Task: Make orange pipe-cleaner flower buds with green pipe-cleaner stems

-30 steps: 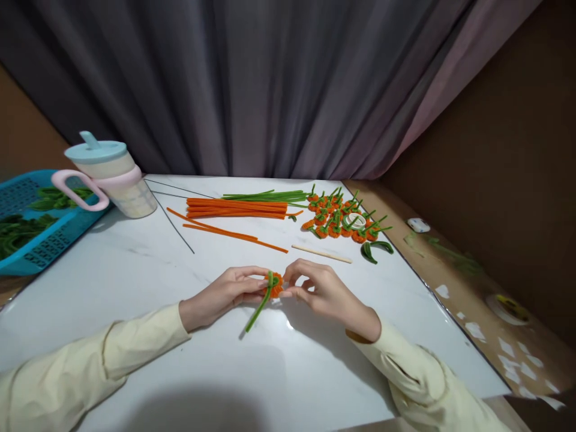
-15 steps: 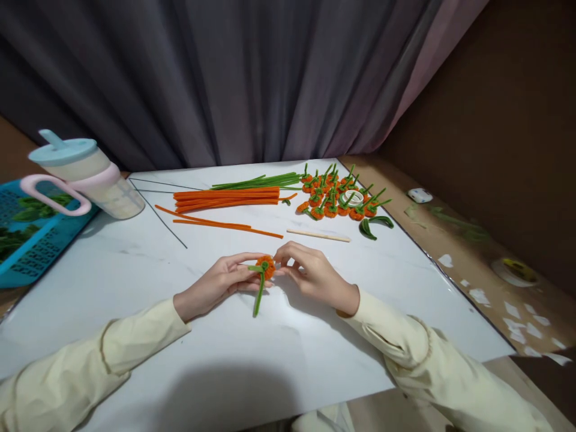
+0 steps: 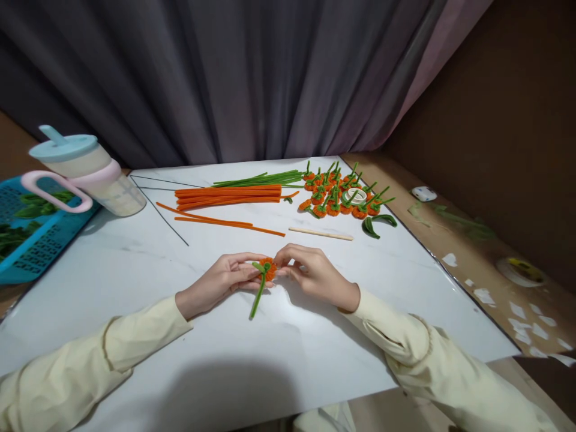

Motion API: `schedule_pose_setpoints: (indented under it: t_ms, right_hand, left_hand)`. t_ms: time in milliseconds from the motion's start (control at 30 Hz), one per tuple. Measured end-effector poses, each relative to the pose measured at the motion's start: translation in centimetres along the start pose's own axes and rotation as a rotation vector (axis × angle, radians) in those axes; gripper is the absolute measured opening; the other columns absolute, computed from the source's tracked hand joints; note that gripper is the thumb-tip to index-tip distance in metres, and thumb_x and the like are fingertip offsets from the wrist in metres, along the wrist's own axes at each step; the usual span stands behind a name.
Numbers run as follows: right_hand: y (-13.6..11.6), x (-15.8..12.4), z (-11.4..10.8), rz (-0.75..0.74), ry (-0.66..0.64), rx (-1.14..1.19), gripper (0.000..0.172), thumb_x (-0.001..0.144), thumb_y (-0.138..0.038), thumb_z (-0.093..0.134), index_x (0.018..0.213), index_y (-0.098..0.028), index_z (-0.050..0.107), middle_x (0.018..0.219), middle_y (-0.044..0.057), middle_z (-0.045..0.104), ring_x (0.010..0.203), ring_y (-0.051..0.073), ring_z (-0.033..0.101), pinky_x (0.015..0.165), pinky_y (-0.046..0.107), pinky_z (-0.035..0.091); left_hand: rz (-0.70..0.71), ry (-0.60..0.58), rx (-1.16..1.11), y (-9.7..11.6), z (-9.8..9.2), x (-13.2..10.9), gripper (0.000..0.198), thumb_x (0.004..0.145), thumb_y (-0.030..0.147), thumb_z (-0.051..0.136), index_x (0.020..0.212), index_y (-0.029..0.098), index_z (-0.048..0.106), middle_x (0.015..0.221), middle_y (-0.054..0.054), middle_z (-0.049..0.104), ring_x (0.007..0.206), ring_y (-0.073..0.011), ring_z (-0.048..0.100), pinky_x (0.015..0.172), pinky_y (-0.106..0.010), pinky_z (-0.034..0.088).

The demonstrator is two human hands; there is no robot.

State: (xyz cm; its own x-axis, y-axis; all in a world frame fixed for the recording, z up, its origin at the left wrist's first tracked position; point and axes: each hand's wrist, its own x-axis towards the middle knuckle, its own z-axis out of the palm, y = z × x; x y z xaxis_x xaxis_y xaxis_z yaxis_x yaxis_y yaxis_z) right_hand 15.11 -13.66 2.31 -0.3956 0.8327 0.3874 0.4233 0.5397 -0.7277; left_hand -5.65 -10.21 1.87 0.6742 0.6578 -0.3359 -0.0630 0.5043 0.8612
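A small orange pipe-cleaner pumpkin (image 3: pixel 270 273) with green stem strands, one hanging long and one short, is held over the near middle of the table. My left hand (image 3: pixel 220 281) grips it from the left, thumb in front and fingers behind. From the other side, my right hand (image 3: pixel 315 273) pinches at the pumpkin's right edge with thumb and forefinger. Beyond the hands lie a bundle of orange pipe cleaners (image 3: pixel 229 197), loose orange ones (image 3: pixel 216 222), green pipe cleaners (image 3: pixel 261 179) and a thin wooden stick (image 3: pixel 320 234).
Several finished orange pumpkins (image 3: pixel 333 208) cluster at the back right around a white tape roll (image 3: pixel 355 195), near dark green curled pieces (image 3: pixel 370 228). On the left stand a tumbler (image 3: pixel 105 186) and a blue basket (image 3: pixel 49 243). Paper scraps (image 3: pixel 483 296) lie off the right table edge.
The pumpkin has turned slightly in the fingers, so its short green strand now points more upward. Both hands stay nearly in place; the view has shifted slightly.
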Motion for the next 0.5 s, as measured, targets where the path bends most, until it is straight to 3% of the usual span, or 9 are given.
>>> schedule_pose_setpoints:
  t_ms: [267, 500]
  right_hand:
    - [0.13, 0.03, -0.12, -0.029, 0.000, -0.013, 0.009, 0.086, -0.013, 0.052, 0.082, -0.017, 0.059, 0.080, 0.004, 0.064, 0.068, 0.013, 0.057, 0.059, 0.023, 0.045]
    - [0.65, -0.18, 0.59, -0.075, 0.012, -0.044, 0.012, 0.085, -0.008, 0.049, 0.085, -0.016, 0.058, 0.080, 0.004, 0.062, 0.070, 0.013, 0.057, 0.065, 0.024, 0.045]
  left_hand:
    - [-0.010, 0.018, 0.000, 0.07, 0.08, 0.02, 0.035, 0.073, 0.023, 0.073, 0.105, 0.013, 0.064, 0.092, -0.012, 0.073, 0.087, -0.0272, 0.070, 0.090, -0.043, 0.049]
    - [-0.007, -0.013, 0.017, -0.01, 0.03, -0.13, 0.035, 0.074, 0.025, 0.072, 0.105, 0.012, 0.062, 0.091, -0.012, 0.073, 0.087, -0.0269, 0.070, 0.091, -0.043, 0.049]
